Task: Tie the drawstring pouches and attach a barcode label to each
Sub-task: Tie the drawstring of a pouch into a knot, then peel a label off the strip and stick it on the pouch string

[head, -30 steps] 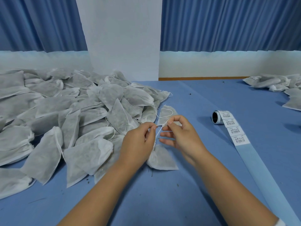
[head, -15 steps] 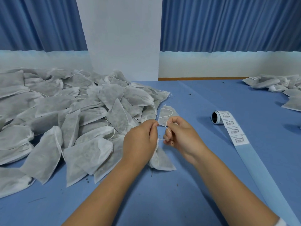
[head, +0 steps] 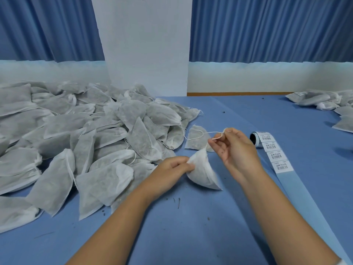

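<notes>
Most of the job looks undone: a large heap of soft, grey-white non-woven pouches [head: 76, 140] covers the left of the blue-clothed desk [head: 191, 226]. Mid-desk, the left hand [head: 172, 169] pinches the gathered neck of one plump white fabric pouch [head: 202, 173]. The right hand [head: 236, 150] pinches its thin white drawstring [head: 219, 137]. The paper roll of barcode labels [head: 267, 144] lies just beside, no label yet applied.

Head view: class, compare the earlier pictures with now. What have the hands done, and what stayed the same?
The right hand moved right, away from the left hand, drawing the string out from the pouch. The left hand hardly moved and now grips the pouch's edge. The pile and label roll stayed put.
</notes>
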The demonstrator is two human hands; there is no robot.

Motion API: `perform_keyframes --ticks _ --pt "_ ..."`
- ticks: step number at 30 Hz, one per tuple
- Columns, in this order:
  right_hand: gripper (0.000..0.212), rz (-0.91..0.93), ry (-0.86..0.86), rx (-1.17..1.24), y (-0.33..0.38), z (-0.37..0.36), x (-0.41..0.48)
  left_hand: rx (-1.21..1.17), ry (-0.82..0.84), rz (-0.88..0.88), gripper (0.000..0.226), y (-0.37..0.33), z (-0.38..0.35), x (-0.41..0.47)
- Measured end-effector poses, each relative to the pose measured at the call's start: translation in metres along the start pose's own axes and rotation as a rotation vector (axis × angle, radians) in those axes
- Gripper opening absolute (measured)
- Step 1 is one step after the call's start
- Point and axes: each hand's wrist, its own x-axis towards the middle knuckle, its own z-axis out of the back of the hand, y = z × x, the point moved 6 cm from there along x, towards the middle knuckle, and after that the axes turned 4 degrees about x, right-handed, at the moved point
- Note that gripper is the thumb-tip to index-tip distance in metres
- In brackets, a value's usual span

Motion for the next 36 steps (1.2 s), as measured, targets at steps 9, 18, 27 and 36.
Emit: perform_keyframes --ticks 9,18,27,36 --pt "0.013 0.398 0.177 -0.683 0.008 -0.016 -0.011 0.314 -0.607 -0.098 0.053 -0.012 0.023 -0.004" --pt "0.017 0.374 0.585 -1.223 -0.031 -0.028 -0.031 0.144 -0.661 0.111 0.056 0.005 0.029 0.0" --pt "0.015 0.225 0.574 -1.16 -0.019 -0.014 -0.03 -0.346 -0.297 0.205 0.026 0.01 -0.004 0.006" --pt "0.032 0.34 -0.234 -1.373 0.045 0.065 0.015 -0.294 -0.346 0.172 0.031 0.005 -0.026 0.012"
